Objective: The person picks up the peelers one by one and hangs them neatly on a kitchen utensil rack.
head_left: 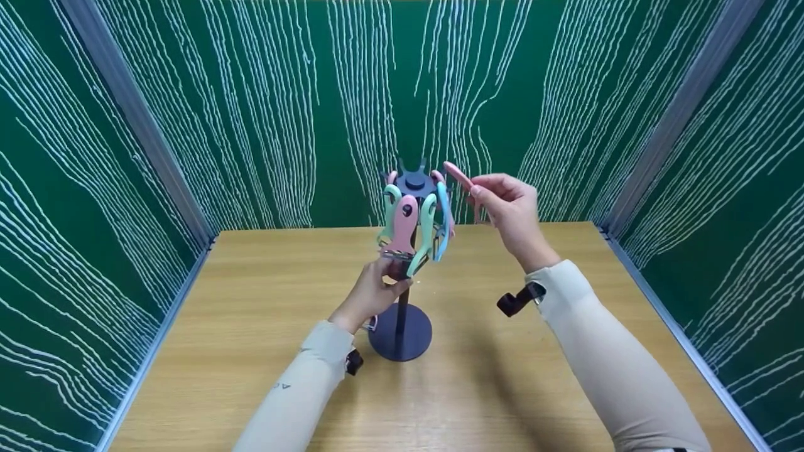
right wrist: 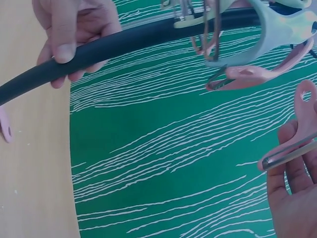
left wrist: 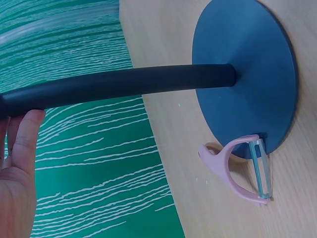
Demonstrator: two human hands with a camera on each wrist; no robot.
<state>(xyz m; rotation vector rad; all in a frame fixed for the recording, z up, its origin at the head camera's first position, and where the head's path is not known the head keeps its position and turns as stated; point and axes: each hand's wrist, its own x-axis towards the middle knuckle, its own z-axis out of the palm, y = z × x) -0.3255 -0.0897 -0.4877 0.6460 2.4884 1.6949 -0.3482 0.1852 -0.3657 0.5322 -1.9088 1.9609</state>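
A dark stand holds several Y-shaped peelers on the hooks of its top (head_left: 414, 179). Among those hanging are a pink peeler (head_left: 405, 223), a green peeler (head_left: 428, 226) and a blue peeler (head_left: 445, 216). My left hand (head_left: 370, 294) grips the stand's pole (left wrist: 124, 82) below them, thumb on one side and fingers on the other. To the right of the hooks, my right hand (head_left: 514, 210) pinches another pink peeler (head_left: 458, 174), its handle end pointing up toward the stand. In the right wrist view its blade (right wrist: 287, 157) lies across the fingers.
The stand's round base (left wrist: 257, 44) rests on a wooden table (head_left: 264, 295). A loose pink peeler (left wrist: 220, 163) lies at the base's edge, mostly hidden behind my left wrist in the head view. Green walls (head_left: 352, 81) with white lines enclose the table.
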